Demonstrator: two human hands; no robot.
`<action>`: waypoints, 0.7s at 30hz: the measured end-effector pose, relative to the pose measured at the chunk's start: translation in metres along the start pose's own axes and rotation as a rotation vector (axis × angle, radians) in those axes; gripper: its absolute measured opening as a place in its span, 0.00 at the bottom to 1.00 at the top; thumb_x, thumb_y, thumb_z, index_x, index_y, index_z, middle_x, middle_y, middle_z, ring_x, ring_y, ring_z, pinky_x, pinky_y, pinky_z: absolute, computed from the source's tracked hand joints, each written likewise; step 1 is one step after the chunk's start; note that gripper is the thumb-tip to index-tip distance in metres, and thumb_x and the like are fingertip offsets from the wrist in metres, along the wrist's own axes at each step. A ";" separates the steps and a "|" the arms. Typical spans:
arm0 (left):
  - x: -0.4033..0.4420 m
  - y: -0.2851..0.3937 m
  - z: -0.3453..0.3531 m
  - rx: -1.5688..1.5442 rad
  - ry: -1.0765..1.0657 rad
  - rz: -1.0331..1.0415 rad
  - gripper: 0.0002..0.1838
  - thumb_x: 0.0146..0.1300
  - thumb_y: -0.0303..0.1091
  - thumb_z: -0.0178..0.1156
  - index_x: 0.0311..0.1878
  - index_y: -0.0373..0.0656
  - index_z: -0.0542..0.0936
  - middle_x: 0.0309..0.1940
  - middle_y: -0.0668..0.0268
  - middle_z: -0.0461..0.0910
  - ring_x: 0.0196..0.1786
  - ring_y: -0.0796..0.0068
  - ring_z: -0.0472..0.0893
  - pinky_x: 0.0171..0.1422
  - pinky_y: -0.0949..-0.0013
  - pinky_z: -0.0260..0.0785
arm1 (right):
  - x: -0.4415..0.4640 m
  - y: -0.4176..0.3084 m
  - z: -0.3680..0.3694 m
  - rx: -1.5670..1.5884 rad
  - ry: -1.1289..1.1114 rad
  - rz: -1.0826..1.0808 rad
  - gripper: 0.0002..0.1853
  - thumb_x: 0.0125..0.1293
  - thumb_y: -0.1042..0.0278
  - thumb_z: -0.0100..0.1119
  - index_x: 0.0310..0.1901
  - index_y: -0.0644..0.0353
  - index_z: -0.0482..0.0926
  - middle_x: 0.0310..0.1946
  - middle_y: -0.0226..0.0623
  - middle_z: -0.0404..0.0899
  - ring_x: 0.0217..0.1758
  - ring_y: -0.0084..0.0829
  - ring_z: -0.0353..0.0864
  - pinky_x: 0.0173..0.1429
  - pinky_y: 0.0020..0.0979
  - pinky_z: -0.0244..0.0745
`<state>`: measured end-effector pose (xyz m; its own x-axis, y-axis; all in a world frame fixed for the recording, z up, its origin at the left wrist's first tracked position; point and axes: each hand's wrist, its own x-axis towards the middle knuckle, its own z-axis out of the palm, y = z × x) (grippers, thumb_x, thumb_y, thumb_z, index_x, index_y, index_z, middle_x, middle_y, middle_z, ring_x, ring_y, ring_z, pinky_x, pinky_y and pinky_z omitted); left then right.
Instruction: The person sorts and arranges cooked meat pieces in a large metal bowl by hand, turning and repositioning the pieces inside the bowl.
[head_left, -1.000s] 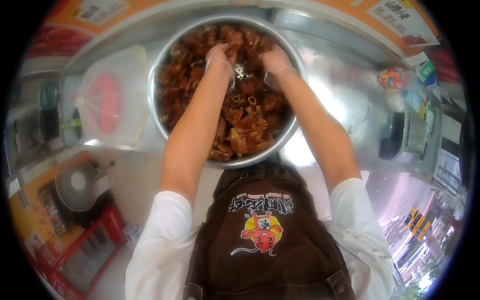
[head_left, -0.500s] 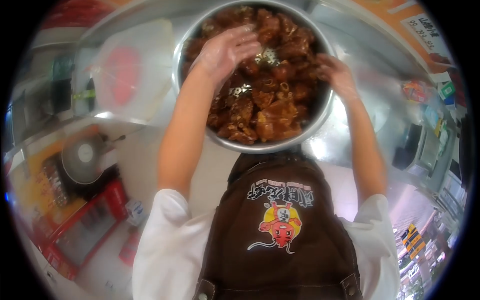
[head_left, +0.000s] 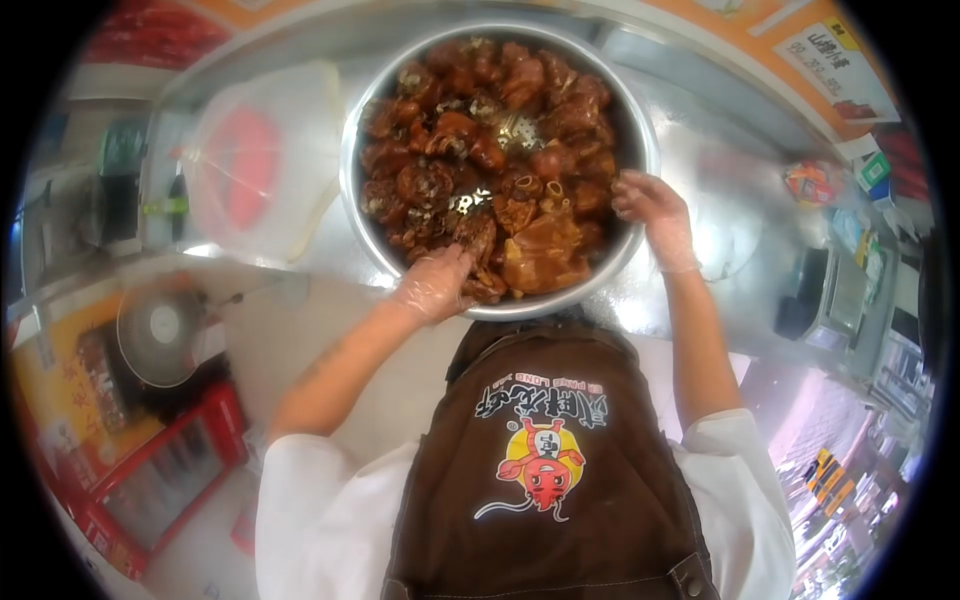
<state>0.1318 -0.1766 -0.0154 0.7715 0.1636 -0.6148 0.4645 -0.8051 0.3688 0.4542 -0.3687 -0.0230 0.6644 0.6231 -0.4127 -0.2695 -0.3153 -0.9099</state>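
Note:
A large round metal basin [head_left: 648,150] is filled with glossy brown braised meat pieces [head_left: 545,250], some with bone ends showing. Between them, parts of a perforated metal bottom shine through. My left hand [head_left: 438,282], in a clear thin glove, reaches over the near left rim with its fingers closed around a dark piece of braised meat [head_left: 480,238]. At the right rim is my right hand [head_left: 655,212], also in a clear glove. Its fingers are loosely bent and apart, near the meat at that edge, with nothing visible in them.
The basin stands on a shiny metal counter [head_left: 710,240]. To its left lies a translucent plastic bag [head_left: 295,190] with something pink-red by it. A round pan [head_left: 160,335] and a red-framed cooler [head_left: 165,480] are at lower left. Price signs [head_left: 835,70] line the far right edge.
My left hand has come from over the far left of the basin down to the near rim and taken hold of a piece. My right hand has lowered slightly at the right rim.

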 end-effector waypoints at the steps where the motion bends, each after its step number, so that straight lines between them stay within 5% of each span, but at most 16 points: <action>1: 0.003 -0.006 0.003 0.004 0.002 0.004 0.47 0.62 0.40 0.77 0.80 0.36 0.66 0.68 0.44 0.73 0.69 0.41 0.77 0.75 0.48 0.72 | -0.002 0.000 0.002 0.003 -0.003 0.001 0.16 0.79 0.74 0.63 0.64 0.67 0.83 0.52 0.40 0.89 0.45 0.26 0.88 0.50 0.26 0.84; 7: 0.018 -0.028 -0.002 -0.131 -0.055 0.196 0.43 0.60 0.35 0.77 0.78 0.41 0.69 0.66 0.48 0.74 0.65 0.44 0.81 0.71 0.51 0.76 | -0.008 0.013 0.001 0.031 0.007 0.006 0.16 0.79 0.73 0.63 0.64 0.67 0.83 0.52 0.38 0.88 0.44 0.24 0.87 0.50 0.25 0.82; 15: 0.030 -0.042 -0.062 -0.771 -0.295 0.050 0.39 0.61 0.38 0.80 0.75 0.47 0.76 0.72 0.55 0.77 0.72 0.62 0.78 0.80 0.58 0.69 | -0.020 0.032 -0.010 0.088 0.071 0.067 0.15 0.80 0.73 0.61 0.64 0.66 0.83 0.53 0.39 0.89 0.45 0.24 0.87 0.51 0.25 0.82; 19: 0.052 -0.029 -0.121 -0.975 -0.098 0.042 0.46 0.58 0.52 0.80 0.78 0.54 0.73 0.78 0.51 0.71 0.82 0.45 0.67 0.90 0.43 0.54 | -0.022 0.039 -0.010 0.075 0.084 0.082 0.16 0.79 0.74 0.61 0.64 0.65 0.83 0.54 0.38 0.89 0.47 0.24 0.87 0.53 0.25 0.82; 21: 0.079 -0.019 -0.150 -1.041 0.059 -0.030 0.47 0.57 0.49 0.81 0.79 0.53 0.71 0.78 0.52 0.71 0.83 0.46 0.66 0.90 0.45 0.54 | -0.024 0.039 -0.008 0.063 0.085 0.075 0.16 0.79 0.73 0.61 0.65 0.64 0.83 0.55 0.38 0.89 0.48 0.25 0.87 0.54 0.26 0.82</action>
<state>0.2488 -0.0627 0.0335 0.7603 0.2252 -0.6092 0.6077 0.0844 0.7896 0.4333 -0.4013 -0.0483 0.6965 0.5359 -0.4773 -0.3621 -0.3118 -0.8784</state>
